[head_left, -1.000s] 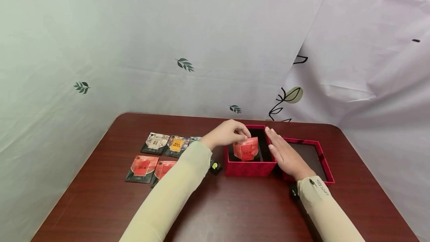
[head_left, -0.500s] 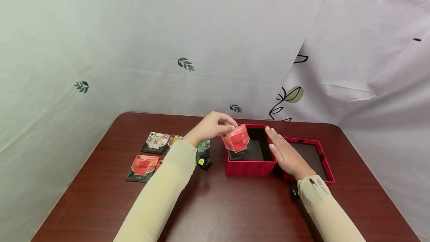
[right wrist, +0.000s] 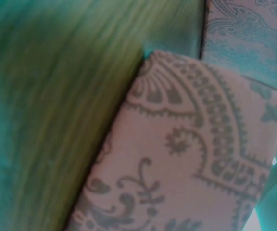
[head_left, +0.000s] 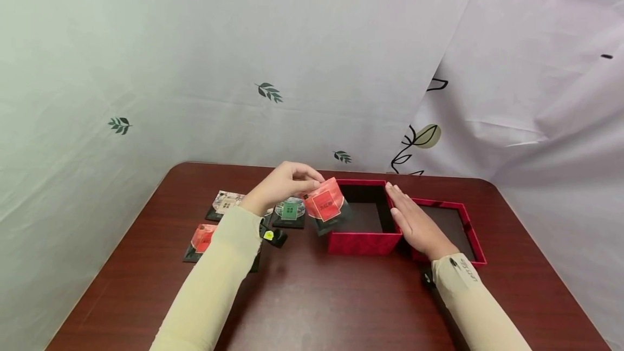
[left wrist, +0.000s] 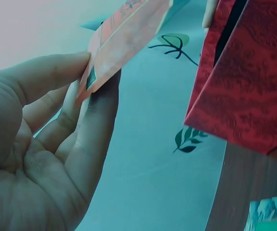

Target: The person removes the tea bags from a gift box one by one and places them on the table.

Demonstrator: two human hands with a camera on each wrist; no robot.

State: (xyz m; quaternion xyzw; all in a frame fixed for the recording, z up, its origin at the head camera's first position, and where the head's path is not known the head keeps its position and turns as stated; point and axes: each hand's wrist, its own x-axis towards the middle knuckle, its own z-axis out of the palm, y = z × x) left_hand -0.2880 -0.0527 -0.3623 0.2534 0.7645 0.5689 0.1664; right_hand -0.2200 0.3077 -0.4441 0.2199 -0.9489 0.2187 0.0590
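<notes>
My left hand (head_left: pixel 283 186) pinches a red and dark-green sachet (head_left: pixel 325 206) by its upper corner, between thumb and fingers. The sachet hangs tilted above the left edge of an open red box (head_left: pixel 363 245) with a dark inside. In the left wrist view, the thumb and fingers of my left hand (left wrist: pixel 47 125) clasp the sachet's edge (left wrist: pixel 129 43), apart from the patterned box (left wrist: pixel 254 82). With straight fingers, my right hand (head_left: pixel 415 225) rests against the box's right wall. The right wrist view has patterned box sides (right wrist: pixel 191 144) close up.
Right of the box lies a shallow red tray or lid (head_left: pixel 476 251). On the table (head_left: pixel 312 307) at left are a green-labelled sachet (head_left: pixel 290 211), a whitish sachet (head_left: pixel 226 202) and a red one (head_left: pixel 199 238), partly behind the left arm. A printed curtain hangs behind.
My left hand has lifted the red sachet out of the box and carried it left, past the box's left edge. My right hand has stayed at the box's right wall.
</notes>
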